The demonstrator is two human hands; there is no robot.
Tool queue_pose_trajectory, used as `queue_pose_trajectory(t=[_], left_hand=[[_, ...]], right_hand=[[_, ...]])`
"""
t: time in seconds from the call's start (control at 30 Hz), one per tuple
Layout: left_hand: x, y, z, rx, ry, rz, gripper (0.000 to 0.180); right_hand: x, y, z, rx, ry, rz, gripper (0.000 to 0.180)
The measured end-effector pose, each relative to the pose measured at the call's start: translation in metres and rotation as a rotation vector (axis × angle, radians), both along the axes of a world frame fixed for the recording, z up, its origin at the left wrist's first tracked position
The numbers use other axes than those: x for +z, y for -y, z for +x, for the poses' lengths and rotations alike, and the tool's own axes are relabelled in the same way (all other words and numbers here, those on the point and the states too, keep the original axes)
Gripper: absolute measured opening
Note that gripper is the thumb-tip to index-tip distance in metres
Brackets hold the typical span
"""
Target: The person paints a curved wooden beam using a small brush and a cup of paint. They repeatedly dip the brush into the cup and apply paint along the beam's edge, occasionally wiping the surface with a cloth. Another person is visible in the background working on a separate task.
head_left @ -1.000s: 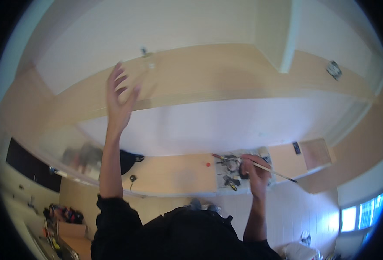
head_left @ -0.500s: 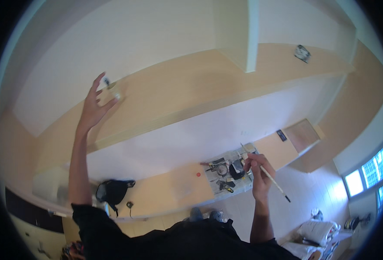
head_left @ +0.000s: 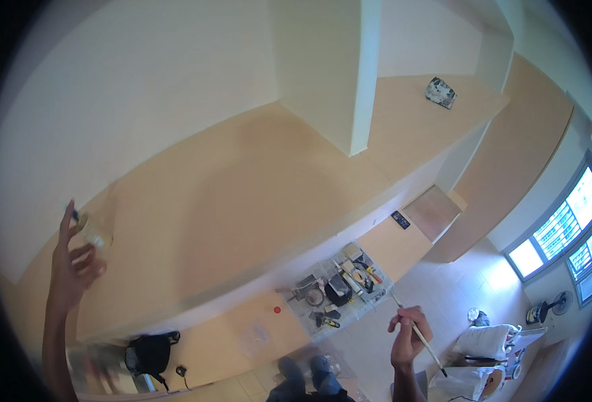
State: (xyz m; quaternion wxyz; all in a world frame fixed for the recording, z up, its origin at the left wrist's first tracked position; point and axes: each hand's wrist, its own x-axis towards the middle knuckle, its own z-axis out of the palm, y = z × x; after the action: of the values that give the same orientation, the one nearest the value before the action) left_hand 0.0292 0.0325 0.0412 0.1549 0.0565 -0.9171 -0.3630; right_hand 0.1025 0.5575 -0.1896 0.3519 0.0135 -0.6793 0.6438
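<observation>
Head view, steep fisheye looking down from high up. Left hand [head_left: 74, 264] raised against the tan upper panel [head_left: 242, 201], fingers loosely curled round a small pale blurred object [head_left: 94, 232], maybe a little jar or pad; exact kind cannot be told. It sits at the fingertips, touching or just beside the panel's left part. Right hand [head_left: 410, 335] lower, closed in a pencil-like pinch on a thin brush [head_left: 416, 335], its pale handle running diagonally with a dark tip pointing down-right, well apart from any surface.

Judgement: the work looks like touch-up on the panel. To do it well, keep the left-hand object steady and level near the surface, and bring the brush up with the tip controlled, in short strokes.

Materials: panel smooth, matte, tan; white wall [head_left: 142, 87] above flat and clean; a white partition [head_left: 349, 74] juts out with sharp edges. Below, a tan counter [head_left: 242, 335] carries a clear sheet with scattered tools [head_left: 339, 288], dark and metallic. A black bag [head_left: 150, 352] sits on the counter's left. Tiled floor [head_left: 443, 281] pale, glossy.
</observation>
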Motion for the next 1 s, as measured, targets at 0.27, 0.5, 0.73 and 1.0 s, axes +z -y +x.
queue_pose_trajectory(t=[0.27, 0.5, 0.73, 1.0], left_hand=[[-0.005, -0.006, -0.005, 0.122, -0.041, -0.113, 0.121], [-0.004, -0.006, -0.005, 0.094, -0.037, -0.119, 0.12], [-0.003, -0.001, -0.002, 0.01, 0.02, -0.108, 0.118], [0.012, -0.008, -0.002, -0.061, 0.088, -0.061, 0.116]], right_hand=[[-0.032, -0.001, -0.023, -0.24, -0.037, 0.252, 0.022], [0.097, -0.008, -0.08, -0.23, -0.247, 0.751, 0.02], [0.207, 0.043, -0.127, 0.373, -0.113, 1.098, 0.021], [0.227, 0.04, -0.144, -0.005, -0.068, 1.147, 0.037]])
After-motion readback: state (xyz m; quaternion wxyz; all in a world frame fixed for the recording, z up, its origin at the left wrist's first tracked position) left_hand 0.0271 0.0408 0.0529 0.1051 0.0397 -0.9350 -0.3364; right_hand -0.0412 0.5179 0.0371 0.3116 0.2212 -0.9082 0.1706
